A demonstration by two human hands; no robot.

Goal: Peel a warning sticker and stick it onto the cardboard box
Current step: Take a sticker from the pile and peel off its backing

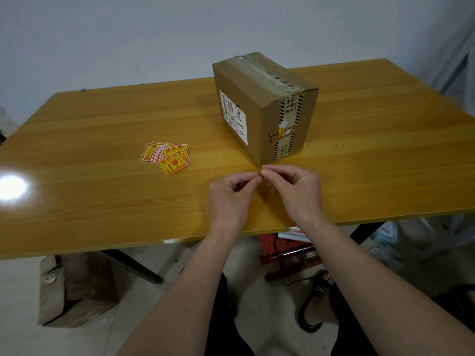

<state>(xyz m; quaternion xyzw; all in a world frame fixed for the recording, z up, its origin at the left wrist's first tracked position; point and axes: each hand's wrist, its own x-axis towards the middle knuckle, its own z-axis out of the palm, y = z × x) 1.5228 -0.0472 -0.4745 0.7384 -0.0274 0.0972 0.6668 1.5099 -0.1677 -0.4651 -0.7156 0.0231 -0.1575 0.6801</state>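
Observation:
A taped cardboard box (259, 106) stands on the wooden table (102, 196), with a white shipping label on its left face. A loose pile of red and yellow warning stickers (168, 156) lies to its left. My left hand (228, 199) and my right hand (293, 188) hover just in front of the box's near bottom corner. The thumb and forefinger tips of both hands meet in a pinch. They seem to hold one small sticker between them, which my fingers almost wholly hide.
The table's front edge runs just under my wrists. Below it are black table legs, an open cardboard carton (72, 289) on the floor at left, a red wooden stool (285, 253) and my sandalled foot (316, 304). A bright light glare lies on the table's left side.

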